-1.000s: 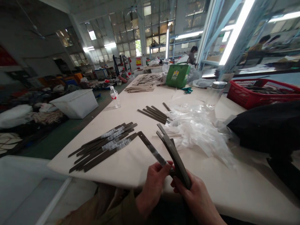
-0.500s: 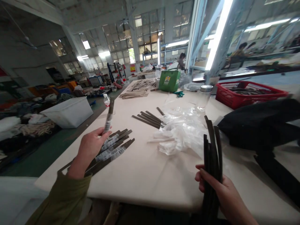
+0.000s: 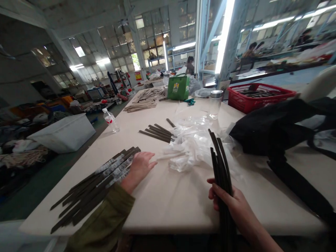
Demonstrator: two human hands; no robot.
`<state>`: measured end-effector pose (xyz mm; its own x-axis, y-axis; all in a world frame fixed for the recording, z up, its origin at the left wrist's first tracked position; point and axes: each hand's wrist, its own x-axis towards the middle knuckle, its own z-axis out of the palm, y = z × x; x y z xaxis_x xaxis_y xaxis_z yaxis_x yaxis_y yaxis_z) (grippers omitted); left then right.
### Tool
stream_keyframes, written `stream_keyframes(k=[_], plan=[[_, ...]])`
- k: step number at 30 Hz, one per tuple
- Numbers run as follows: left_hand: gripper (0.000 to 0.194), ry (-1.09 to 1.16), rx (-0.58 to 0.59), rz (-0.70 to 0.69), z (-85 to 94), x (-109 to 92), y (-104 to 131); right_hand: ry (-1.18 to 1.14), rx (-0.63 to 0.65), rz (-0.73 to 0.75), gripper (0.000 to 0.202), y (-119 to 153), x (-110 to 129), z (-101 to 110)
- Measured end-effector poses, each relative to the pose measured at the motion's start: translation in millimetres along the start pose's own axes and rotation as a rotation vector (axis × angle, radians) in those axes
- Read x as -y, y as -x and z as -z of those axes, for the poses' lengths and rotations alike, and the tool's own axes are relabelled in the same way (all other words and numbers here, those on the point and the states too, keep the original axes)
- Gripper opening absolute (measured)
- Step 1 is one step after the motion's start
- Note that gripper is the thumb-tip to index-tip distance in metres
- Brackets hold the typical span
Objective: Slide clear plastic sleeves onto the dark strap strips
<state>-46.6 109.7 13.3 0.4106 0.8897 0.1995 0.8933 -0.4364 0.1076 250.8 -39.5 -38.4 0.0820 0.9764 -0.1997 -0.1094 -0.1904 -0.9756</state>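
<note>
My right hand (image 3: 231, 199) is wrapped round several long dark strips (image 3: 222, 164) that stand nearly upright at the table's front edge. My left hand (image 3: 140, 166) is open, its fingers stretched to the right, with no strip in it. Beside and partly behind that hand lies a pile of dark strips (image 3: 81, 201), with whitish wrapping round their middles. Farther off, a fan of dark strips (image 3: 156, 133) has its right ends by a crumpled heap of clear plastic (image 3: 189, 150). What the strips are for does not show.
On the pale table (image 3: 168, 206) stand a plastic bottle (image 3: 110, 120), a glass jar (image 3: 215, 105), a green bag (image 3: 178, 88) and a red basket (image 3: 259, 99). A black bag (image 3: 259, 129) with a strap lies right. A white bin (image 3: 63, 133) stands left of the table.
My left hand has let go of the wrapped strip it held up and moved right, away from the pile. My right hand still grips its strips. The view has shifted to the right.
</note>
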Motion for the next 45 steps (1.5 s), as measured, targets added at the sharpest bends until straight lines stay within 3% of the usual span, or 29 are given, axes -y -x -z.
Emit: stream_keyframes(k=[4,8,13,18,22,25,29,33,37,42,45], plan=[[0.020,0.054,0.051,-0.037,-25.6,-34,-36,-0.024,-0.021,0.016,0.065,1,3,0],[0.019,0.172,0.058,0.059,-25.4,-36,-44,-0.046,-0.017,0.025,0.064,2,0,1],[0.024,0.478,0.045,0.233,-16.6,-21,-22,-0.061,-0.004,0.028,0.068,1,-3,0],[0.044,0.803,0.114,0.303,-25.8,-19,-1,-0.038,-0.013,0.045,0.066,1,-1,-2],[0.055,1.104,0.258,0.365,-28.9,-26,13,-0.034,-0.019,0.051,0.066,1,-2,1],[0.050,1.348,0.365,0.422,-22.6,-37,29,-0.045,-0.018,0.037,0.066,0,0,0],[0.042,1.620,0.341,0.469,-15.4,-61,55,-0.054,0.042,0.008,0.061,0,9,-22],[0.039,1.693,0.234,0.474,-20.2,-87,81,-0.094,0.153,0.020,0.053,-4,20,-62],[0.038,1.659,0.225,0.411,-25.7,-101,99,-0.127,0.089,0.030,0.049,-13,30,-90],[0.044,1.495,0.353,0.379,-12.8,-96,103,-0.085,0.078,0.052,0.041,-17,42,-93],[0.044,1.405,0.398,0.333,-0.1,-88,101,0.074,0.098,0.096,0.035,-11,46,-92]])
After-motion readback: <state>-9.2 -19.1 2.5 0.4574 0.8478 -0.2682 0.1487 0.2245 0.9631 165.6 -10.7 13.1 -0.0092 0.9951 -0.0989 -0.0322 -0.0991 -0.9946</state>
